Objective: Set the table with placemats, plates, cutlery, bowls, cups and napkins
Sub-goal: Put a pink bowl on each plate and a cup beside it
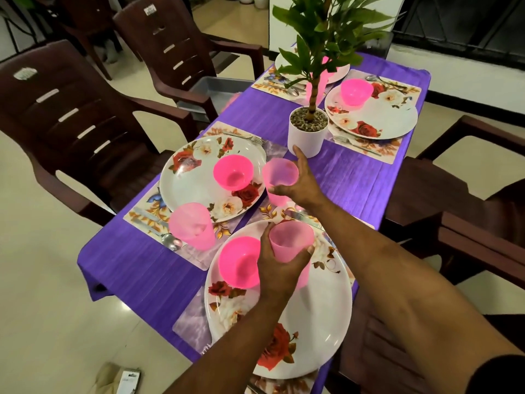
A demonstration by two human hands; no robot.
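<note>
My left hand [279, 263] grips a light pink cup [289, 240] above the near floral plate [321, 314], beside a bright pink bowl [240, 261]. My right hand [298, 183] holds a second pink cup [279, 173] just past that plate, near the white plant pot [306, 133]. A third pink cup [193, 226] stands on the left placemat [142, 214] by the left plate [187, 177], which carries a pink bowl [233, 172]. At the far right another plate [383, 120] carries a bowl [356, 91]. Forks and spoons lie on the mats.
A purple cloth [136, 263] covers the table. Brown plastic chairs [71, 115] stand on both sides; a grey tub [218, 91] sits on one at the left. A fourth setting lies behind the plant's leaves [321, 32]. A packet [129, 381] lies on the floor.
</note>
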